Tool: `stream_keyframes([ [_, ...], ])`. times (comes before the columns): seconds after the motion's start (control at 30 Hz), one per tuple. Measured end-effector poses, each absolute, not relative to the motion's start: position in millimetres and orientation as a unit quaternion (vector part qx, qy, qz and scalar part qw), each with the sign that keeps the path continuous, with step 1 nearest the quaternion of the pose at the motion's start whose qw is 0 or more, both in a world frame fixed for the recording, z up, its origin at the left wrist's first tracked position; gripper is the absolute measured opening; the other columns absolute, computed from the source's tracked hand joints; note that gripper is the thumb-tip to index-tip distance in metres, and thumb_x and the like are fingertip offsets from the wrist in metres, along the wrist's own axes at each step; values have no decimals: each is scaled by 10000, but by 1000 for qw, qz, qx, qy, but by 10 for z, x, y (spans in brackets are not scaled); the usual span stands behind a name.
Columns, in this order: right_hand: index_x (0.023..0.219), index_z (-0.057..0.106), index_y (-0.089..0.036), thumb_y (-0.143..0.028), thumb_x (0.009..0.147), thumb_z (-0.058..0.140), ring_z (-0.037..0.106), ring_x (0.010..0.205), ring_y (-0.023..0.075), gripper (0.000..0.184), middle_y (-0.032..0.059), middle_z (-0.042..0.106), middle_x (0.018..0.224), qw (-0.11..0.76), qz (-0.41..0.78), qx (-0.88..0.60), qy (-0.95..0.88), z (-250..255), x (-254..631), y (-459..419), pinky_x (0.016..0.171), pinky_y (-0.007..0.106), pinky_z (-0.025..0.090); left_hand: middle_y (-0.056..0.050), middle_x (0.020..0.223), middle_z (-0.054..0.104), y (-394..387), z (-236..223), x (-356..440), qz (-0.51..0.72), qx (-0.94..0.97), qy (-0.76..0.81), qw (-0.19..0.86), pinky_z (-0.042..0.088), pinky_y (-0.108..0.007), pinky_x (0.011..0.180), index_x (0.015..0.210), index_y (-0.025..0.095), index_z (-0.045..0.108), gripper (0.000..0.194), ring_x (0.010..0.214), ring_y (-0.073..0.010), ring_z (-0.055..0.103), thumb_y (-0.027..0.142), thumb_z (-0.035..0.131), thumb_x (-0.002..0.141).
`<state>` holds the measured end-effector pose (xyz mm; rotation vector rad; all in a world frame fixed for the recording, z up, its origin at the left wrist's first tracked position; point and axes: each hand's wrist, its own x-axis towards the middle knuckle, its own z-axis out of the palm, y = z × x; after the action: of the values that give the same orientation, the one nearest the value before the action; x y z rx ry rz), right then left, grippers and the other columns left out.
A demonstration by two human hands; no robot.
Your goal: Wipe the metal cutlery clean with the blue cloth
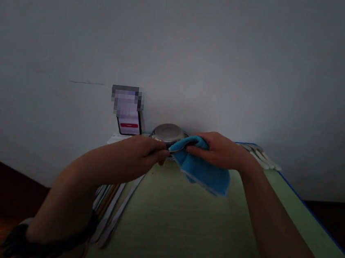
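My right hand is closed around a blue cloth, folded over between thumb and fingers, its lower part hanging loose above the table. Close to the cloth's left edge, the fingers of my left hand are pinched together. A thin edge shows between them and the cloth, but what they hold is too small and dark to make out. Just behind both hands, a round metal dish sits at the wall end of the table, partly covered by my fingers.
Under my left forearm lie long metal utensils and brown sticks on the green table. A phone leans against the wall at the back left. White-handled utensils lie by the blue-edged right side.
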<state>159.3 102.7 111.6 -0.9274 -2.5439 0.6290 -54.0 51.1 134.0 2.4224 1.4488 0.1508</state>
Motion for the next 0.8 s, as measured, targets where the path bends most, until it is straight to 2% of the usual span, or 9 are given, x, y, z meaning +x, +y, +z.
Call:
stream_keyframes([
  [0.1, 984, 575, -188, -364, 751, 549, 557, 767, 143, 293, 36, 631, 910, 149, 244, -319, -904, 1112, 1603, 1031, 652, 248, 391, -2, 728, 604, 525, 1305, -556, 43, 848, 504, 158, 396, -240, 615, 820, 192, 585, 315, 667, -141, 549, 369, 328, 862],
  [0.2, 1005, 569, -189, -311, 726, 585, 562, 818, 158, 305, 44, 630, 965, 131, 242, -307, -911, 1098, 1612, 1051, 692, 256, 396, 0, 735, 603, 534, 1289, -561, 36, 847, 503, 166, 392, -236, 605, 844, 195, 583, 308, 659, -138, 546, 366, 327, 865],
  [0.33, 971, 590, -182, -277, 765, 536, 565, 809, 156, 234, 45, 640, 946, 134, 219, -316, -913, 1101, 1602, 1057, 697, 255, 391, -3, 758, 611, 536, 1298, -559, 40, 849, 500, 170, 392, -234, 615, 883, 195, 581, 309, 676, -140, 550, 375, 331, 866],
  [0.53, 945, 600, -179, -346, 804, 477, 563, 756, 142, 251, 47, 648, 901, 132, 224, -321, -911, 1130, 1564, 1013, 657, 242, 382, -7, 772, 615, 527, 1315, -539, 39, 846, 500, 178, 392, -234, 618, 864, 191, 590, 305, 684, -141, 558, 363, 338, 864],
  [0.8, 996, 588, -186, -229, 790, 464, 556, 765, 140, 244, 40, 642, 913, 137, 223, -302, -916, 1125, 1571, 1008, 665, 241, 389, -7, 742, 610, 521, 1312, -535, 41, 844, 504, 179, 387, -232, 587, 844, 185, 590, 313, 648, -135, 551, 367, 335, 857],
])
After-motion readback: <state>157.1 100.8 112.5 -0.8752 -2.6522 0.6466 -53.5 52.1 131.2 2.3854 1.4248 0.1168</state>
